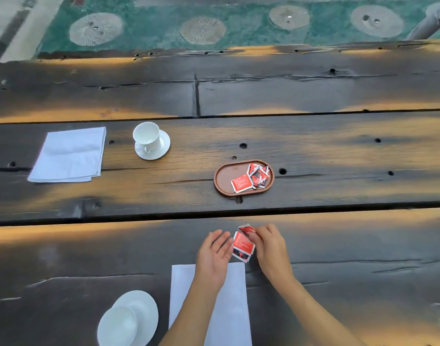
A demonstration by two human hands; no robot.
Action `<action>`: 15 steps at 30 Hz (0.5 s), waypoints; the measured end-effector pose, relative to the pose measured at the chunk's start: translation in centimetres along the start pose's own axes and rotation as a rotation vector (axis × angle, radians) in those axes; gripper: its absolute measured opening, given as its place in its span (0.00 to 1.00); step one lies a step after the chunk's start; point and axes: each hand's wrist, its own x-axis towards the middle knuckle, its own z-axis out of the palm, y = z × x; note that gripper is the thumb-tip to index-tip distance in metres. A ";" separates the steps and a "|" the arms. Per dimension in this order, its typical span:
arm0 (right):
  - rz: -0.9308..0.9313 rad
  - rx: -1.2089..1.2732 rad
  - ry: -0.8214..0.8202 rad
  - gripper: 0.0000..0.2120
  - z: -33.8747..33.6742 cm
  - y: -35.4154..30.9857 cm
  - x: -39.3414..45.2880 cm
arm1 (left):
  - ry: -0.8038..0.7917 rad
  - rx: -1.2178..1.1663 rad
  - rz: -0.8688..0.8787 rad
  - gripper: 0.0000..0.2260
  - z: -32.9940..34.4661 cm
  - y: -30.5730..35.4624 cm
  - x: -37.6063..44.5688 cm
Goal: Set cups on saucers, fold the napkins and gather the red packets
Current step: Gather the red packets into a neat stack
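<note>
Head view: red packets (243, 243) pinched in right hand (270, 248) above bench (338, 158) — left hand (215, 255) open, palm just beside packets, fingertips touching or nearly so.

Tray (222, 177) holds packets (251, 177) — cup (147, 136) on saucer (164, 148) to its left.

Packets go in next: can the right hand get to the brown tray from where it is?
Probably yes. The right hand, holding red packets, sits just nearer than the brown tray, with only bare table between. The tray's left half is free.
</note>
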 end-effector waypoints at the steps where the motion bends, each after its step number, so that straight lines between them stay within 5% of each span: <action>1: 0.068 0.142 -0.061 0.05 0.0 -1.0 0.0 | -0.029 -0.011 -0.009 0.16 0.2 0.0 -0.1; 5: 0.224 0.475 -0.223 0.05 1.1 -4.7 -1.0 | -0.154 -0.105 -0.093 0.24 0.7 0.6 -0.9; 15: 0.054 0.168 -0.013 0.07 4.2 -3.1 -2.7 | -0.099 -0.190 -0.056 0.21 -2.5 1.2 -0.8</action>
